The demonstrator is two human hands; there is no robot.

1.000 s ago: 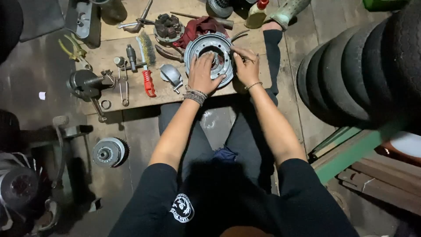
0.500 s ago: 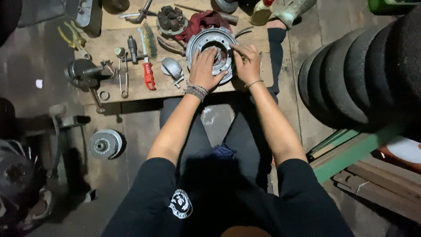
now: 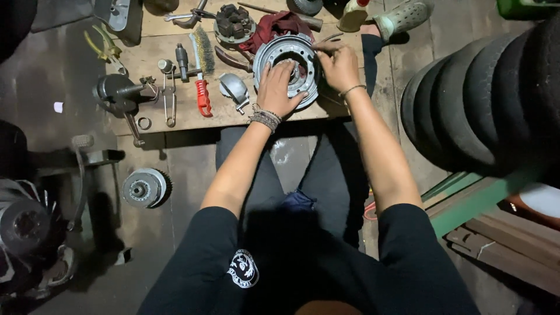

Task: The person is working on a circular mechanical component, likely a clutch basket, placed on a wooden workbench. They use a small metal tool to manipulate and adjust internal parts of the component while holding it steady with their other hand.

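One wooden tabletop (image 3: 186, 119) carries one round metal hub (image 3: 279, 53). The left hand (image 3: 279, 87) lies flat, fingers spread, on the hub's centre; the right hand (image 3: 337, 65) pinches its far-right rim. One red-handled tool (image 3: 202, 96) lies well left, bare board between.

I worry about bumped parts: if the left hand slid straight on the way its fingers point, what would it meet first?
The left hand lies on the round metal drum, fingers pointing away from the body. Straight on, it would probably meet the red rag first; depth is unclear.

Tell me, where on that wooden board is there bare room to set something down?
Bare wood lies along the board's near edge, between the round ring and the left hand. The far side around the red rag and drum is crowded.
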